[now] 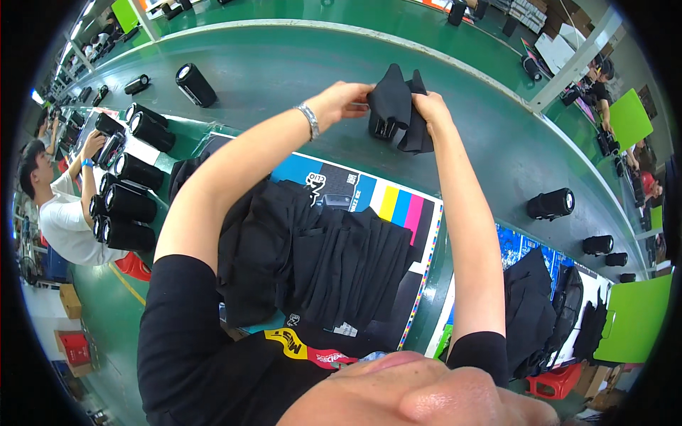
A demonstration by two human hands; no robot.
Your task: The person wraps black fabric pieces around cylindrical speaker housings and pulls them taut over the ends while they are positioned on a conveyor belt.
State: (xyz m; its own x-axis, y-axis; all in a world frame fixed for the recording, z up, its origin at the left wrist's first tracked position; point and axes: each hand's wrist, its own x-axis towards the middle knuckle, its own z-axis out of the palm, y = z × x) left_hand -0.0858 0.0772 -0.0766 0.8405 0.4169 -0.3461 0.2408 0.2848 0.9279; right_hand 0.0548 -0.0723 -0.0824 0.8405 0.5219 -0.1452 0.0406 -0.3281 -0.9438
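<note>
Over the green conveyor belt, both my arms reach forward to a black cloth bag (392,98) with its upper edges spread. My left hand (342,101) holds the bag's left edge with its fingertips. On the other side, my right hand (432,112) grips the cloth between thumb and fingers. Below the bag's left part shows the lower end of a black cylindrical speaker (382,128); the cloth hides its upper part. Closer to me lies a stack of folded black cloth bags (348,263), on a printed sheet (424,245) with coloured bars.
Several black speakers (135,204) crowd the bench at left, beside a person in white (67,216). Another speaker (195,85) stands on the belt at far left, and one (550,204) lies at right. More black cloth (529,305) is piled at right. A metal rail (341,27) borders the belt.
</note>
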